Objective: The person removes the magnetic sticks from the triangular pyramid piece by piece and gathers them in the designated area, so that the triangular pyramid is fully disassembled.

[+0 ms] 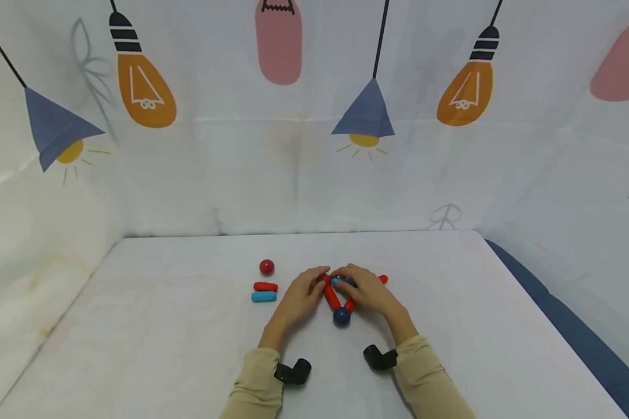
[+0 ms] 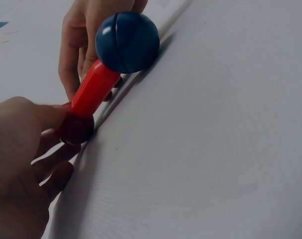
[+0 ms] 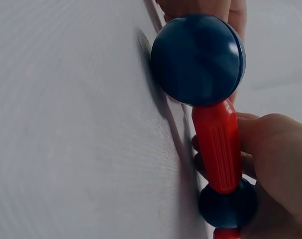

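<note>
Beige sleeves point(image 1: 257, 381) nearest us, we record the left hand point(image 1: 299, 295) pinching the dark-red ball point(image 1: 325, 280) and the right hand point(image 1: 369, 289) clamped on the light-blue rod point(image 1: 340, 280), lying crosswise between them, beyond the dark-blue ball point(image 1: 341, 316).

The head view is softly lit, with pale glare on the left wall sheet point(image 1: 16, 221). Both wrist views are dimmer; highlights glint on the blue ball point(image 2: 127, 42) and soft shadows darken the tabletop point(image 3: 81, 124).
</note>
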The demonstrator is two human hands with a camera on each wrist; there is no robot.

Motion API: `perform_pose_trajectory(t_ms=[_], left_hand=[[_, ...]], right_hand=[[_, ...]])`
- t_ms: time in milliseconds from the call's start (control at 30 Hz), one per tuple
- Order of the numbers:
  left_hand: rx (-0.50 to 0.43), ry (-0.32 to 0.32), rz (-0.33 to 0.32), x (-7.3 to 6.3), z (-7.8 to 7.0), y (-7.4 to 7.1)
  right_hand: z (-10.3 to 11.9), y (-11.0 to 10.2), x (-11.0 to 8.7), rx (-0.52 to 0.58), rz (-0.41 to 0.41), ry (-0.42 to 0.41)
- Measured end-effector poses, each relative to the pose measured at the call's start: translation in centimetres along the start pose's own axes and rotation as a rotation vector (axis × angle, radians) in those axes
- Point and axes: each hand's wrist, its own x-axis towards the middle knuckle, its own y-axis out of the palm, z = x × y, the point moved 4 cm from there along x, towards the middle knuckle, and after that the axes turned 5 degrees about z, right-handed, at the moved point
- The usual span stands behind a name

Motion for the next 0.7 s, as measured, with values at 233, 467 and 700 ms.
perform_pose_trajectory(t_ms=[233,467,700], left_hand=[[0.007,-0.003,-0.027,-0.1,-0.4,0.0],[0.034,-0.026,-0.065,-0.3,-0.3,-0.8],[0.032,-0.075,-0.055,-0.3,0.0,-1.5]], right_hand=[[0.0,0.0,-0.1,0.044,0.005,0.088],[-0.3,-0.1,0.2,0.059,-0.011,0.149],[-0.8,-0.4,0.2,0.059,-0.052,0.214]])
